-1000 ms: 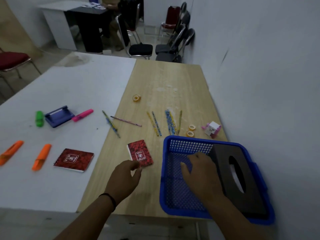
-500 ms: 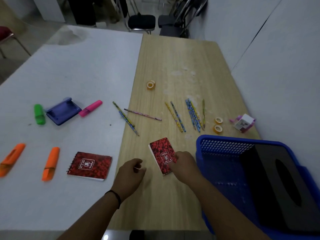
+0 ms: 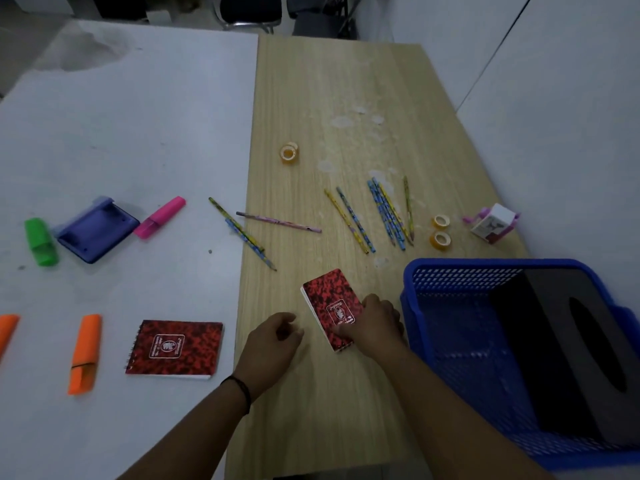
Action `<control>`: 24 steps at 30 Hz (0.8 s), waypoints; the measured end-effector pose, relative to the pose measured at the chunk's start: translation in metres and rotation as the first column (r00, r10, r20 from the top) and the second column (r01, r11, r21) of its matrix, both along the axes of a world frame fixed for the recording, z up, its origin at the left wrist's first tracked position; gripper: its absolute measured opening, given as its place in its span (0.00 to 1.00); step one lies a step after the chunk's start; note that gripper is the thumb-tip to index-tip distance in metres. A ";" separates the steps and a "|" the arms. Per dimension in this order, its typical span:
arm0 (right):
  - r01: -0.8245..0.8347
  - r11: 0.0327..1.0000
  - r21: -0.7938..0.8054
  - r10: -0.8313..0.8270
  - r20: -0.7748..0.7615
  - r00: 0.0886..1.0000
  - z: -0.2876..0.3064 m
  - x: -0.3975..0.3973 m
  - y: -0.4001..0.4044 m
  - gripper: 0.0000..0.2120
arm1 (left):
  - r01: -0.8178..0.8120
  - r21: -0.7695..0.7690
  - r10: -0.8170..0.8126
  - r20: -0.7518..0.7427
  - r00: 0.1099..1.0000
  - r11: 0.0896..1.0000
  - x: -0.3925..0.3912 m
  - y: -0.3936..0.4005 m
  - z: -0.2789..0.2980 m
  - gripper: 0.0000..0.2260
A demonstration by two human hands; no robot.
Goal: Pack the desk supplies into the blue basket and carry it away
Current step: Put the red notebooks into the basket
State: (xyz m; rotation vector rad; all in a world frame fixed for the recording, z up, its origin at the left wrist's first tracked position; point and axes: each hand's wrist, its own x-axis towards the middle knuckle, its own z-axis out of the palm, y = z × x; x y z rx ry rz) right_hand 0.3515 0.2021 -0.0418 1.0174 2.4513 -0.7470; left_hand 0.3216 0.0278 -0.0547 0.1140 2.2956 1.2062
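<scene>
The scene is dim and evenly lit, with a cool grey cast over the white table (image 3: 121,133). No light source shows. Shadows are soft and faint: a weak one lies on the wooden desk (image 3: 346,98) just right of the left hand (image 3: 273,344). The blue basket (image 3: 450,268) keeps strong colour, yet the dark box (image 3: 554,341) inside it is nearly featureless black. Straight desk edges bow outward away from the basket, a wide-angle warp. Fine detail is soft and slightly noisy; far corners beyond the desk fall into darkness.

Orange marker (image 3: 7,332) cut by left edge; blue basket (image 3: 450,341) cut by right edge.
</scene>
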 end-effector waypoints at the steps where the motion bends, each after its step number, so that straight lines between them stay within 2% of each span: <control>1: 0.000 1.000 0.004 0.000 0.006 1.000 0.001 -0.001 -0.001 0.33 | 0.005 -0.002 -0.005 0.001 1.000 1.000 0.000 0.000 0.000 0.17; 4: 0.031 0.999 -0.035 -0.033 -0.051 0.998 0.005 -0.001 -0.005 0.26 | 0.019 -0.006 -0.019 0.009 1.000 1.000 -0.001 0.000 0.001 0.17; 7: 0.041 0.980 -0.196 -0.077 -0.181 0.981 0.016 0.003 -0.014 0.11 | 0.036 -0.011 -0.036 0.009 0.999 0.999 0.001 -0.001 0.004 0.17; 9: 0.025 0.966 -0.258 -0.090 -0.242 0.966 0.027 0.008 -0.019 0.09 | 0.039 -0.005 -0.039 0.001 0.999 0.999 0.003 0.001 0.006 0.16; 12: 0.001 0.952 -0.307 -0.115 -0.352 0.929 0.049 0.020 -0.015 0.09 | 0.044 0.007 -0.044 -0.007 0.999 0.999 0.006 0.010 0.009 0.15; 16: -0.039 0.925 -0.378 -0.161 -0.482 0.861 0.087 0.043 0.009 0.16 | 0.046 0.047 -0.046 -0.007 0.999 0.998 0.015 0.036 0.016 0.13; 20: -0.004 0.877 -0.480 -0.280 -0.519 0.808 0.118 0.072 0.049 0.17 | 0.069 0.117 -0.066 -0.031 0.997 0.991 0.035 0.076 0.031 0.13; 24: 0.007 0.879 -0.477 -0.276 -0.495 0.824 0.132 0.105 0.096 0.16 | 0.097 0.157 -0.089 -0.059 0.994 0.983 0.064 0.115 0.046 0.17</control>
